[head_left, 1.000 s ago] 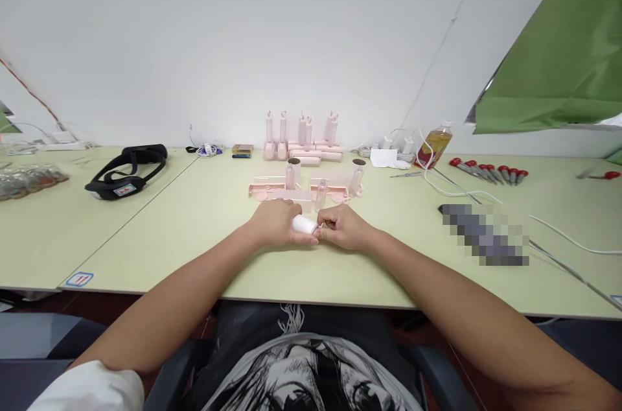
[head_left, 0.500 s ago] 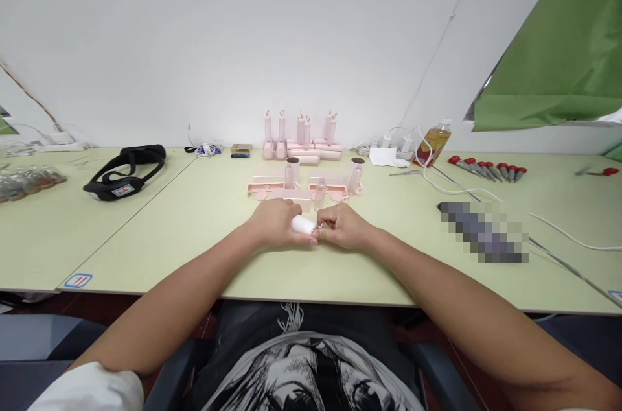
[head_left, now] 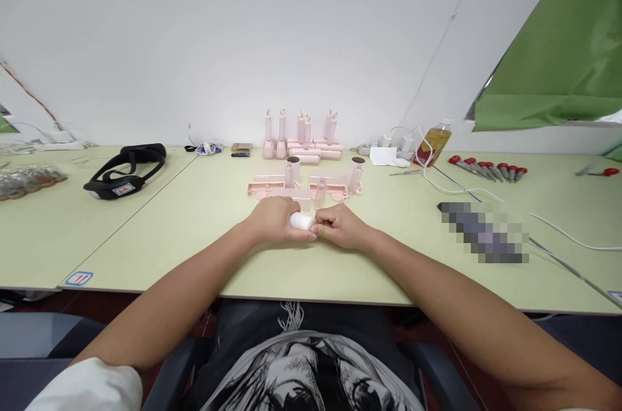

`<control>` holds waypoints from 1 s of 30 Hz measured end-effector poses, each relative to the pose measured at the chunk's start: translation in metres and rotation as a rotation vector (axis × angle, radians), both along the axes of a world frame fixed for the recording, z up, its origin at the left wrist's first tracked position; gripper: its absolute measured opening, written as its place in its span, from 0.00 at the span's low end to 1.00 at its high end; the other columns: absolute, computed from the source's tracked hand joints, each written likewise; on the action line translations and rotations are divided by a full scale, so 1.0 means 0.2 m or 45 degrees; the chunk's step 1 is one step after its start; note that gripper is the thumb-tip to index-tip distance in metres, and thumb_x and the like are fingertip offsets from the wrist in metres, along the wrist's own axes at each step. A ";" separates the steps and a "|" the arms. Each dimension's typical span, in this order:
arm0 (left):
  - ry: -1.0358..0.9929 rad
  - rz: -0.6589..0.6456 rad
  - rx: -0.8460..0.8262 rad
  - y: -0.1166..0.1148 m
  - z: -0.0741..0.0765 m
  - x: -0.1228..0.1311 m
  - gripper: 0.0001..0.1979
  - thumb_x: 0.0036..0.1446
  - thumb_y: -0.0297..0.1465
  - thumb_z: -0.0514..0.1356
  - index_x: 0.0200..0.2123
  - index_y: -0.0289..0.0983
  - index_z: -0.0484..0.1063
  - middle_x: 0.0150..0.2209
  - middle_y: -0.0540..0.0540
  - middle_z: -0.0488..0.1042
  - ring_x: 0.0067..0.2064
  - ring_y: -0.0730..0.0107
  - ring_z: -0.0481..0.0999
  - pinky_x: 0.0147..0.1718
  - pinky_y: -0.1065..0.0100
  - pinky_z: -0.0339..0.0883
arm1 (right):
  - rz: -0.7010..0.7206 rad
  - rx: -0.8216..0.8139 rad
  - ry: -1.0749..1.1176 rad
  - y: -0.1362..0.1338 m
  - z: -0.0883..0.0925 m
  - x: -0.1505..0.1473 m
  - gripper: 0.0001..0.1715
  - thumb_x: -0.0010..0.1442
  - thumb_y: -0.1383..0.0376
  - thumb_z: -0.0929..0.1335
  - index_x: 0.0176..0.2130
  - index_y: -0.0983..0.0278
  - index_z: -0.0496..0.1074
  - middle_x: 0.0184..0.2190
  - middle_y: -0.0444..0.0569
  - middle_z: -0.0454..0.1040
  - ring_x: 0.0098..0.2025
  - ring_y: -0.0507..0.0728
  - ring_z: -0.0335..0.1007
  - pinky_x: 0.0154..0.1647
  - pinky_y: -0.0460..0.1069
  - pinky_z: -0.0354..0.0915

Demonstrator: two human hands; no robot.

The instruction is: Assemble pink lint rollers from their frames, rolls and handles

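Far left of the counter (head_left: pixel 160 229): clear packets (head_left: pixel 29 179), then a black headset (head_left: pixel 125 170) lying flat, well apart from the hands.

Centre, near the front edge: left hand (head_left: pixel 272 220) curled around a small white roll (head_left: pixel 301 221), fingers wrapped over its top, grip closed on it. The roll lies sideways, just above the counter, between the two hands. Right hand (head_left: pixel 340 227) touches the roll's right end, fingertips pinched tight there; what they pinch is too small to tell.

Just behind the hands: pink plastic parts (head_left: pixel 304 185) laid flat, some small tubes upright. Further back, by the wall, a cluster of upright pink handles (head_left: pixel 301 132).

Right: amber bottle (head_left: pixel 434 144), white cable (head_left: pixel 461 194), a row of red-handled screwdrivers (head_left: pixel 488 170). Green sheet (head_left: pixel 554 67) hangs at upper right.
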State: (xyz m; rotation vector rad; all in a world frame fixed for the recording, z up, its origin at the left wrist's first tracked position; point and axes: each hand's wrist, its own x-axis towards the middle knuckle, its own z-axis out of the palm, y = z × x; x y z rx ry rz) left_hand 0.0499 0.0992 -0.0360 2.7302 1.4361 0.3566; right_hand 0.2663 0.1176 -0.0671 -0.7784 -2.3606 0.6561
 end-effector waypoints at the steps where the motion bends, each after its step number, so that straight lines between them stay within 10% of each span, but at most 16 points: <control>1: 0.003 0.003 0.000 0.00 0.00 0.00 0.33 0.46 0.64 0.54 0.29 0.38 0.70 0.30 0.46 0.74 0.32 0.62 0.72 0.25 0.67 0.52 | 0.005 0.004 0.000 0.00 0.00 0.00 0.22 0.59 0.54 0.67 0.21 0.66 0.66 0.17 0.40 0.60 0.21 0.48 0.52 0.23 0.44 0.48; 14: -0.027 -0.026 0.083 -0.02 0.01 0.03 0.21 0.52 0.52 0.57 0.33 0.40 0.70 0.32 0.47 0.74 0.38 0.60 0.72 0.28 0.67 0.57 | 0.030 -0.735 0.299 0.03 -0.02 -0.03 0.25 0.50 0.50 0.73 0.22 0.64 0.62 0.16 0.38 0.65 0.15 0.46 0.56 0.15 0.43 0.49; 30: 0.054 0.029 0.019 -0.01 0.03 0.06 0.21 0.50 0.51 0.57 0.36 0.41 0.73 0.34 0.46 0.75 0.41 0.57 0.73 0.30 0.65 0.63 | 0.057 -0.938 0.460 0.05 -0.03 -0.04 0.27 0.46 0.52 0.76 0.21 0.64 0.60 0.18 0.42 0.73 0.14 0.46 0.61 0.12 0.42 0.56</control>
